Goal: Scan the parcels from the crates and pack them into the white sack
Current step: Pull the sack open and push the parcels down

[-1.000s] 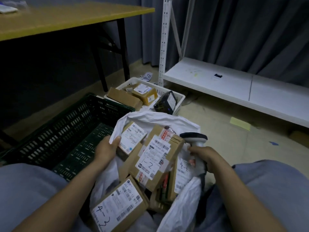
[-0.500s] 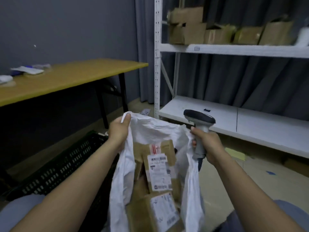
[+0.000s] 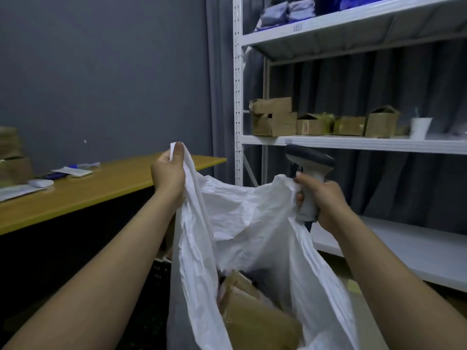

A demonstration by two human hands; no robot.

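The white sack (image 3: 242, 223) hangs lifted in front of me, its mouth held wide. My left hand (image 3: 168, 173) grips the sack's left rim, thumb on top. My right hand (image 3: 319, 198) holds the grey barcode scanner (image 3: 309, 168) by its handle and pinches the sack's right rim against it. Brown cardboard parcels (image 3: 252, 314) lie deep inside the sack. A corner of the dark crate (image 3: 160, 271) shows behind the sack, low at the left; the other crate is out of view.
A white metal shelf rack (image 3: 328, 144) stands at the right with several cardboard boxes (image 3: 275, 117) and a white cup (image 3: 419, 127) on its middle shelf. A yellow-topped table (image 3: 101, 183) with papers is at the left, against a grey wall.
Both hands have raised the sack higher, and my view has tilted up from the floor crates to the shelves. The parcels now sit lower inside the sack.
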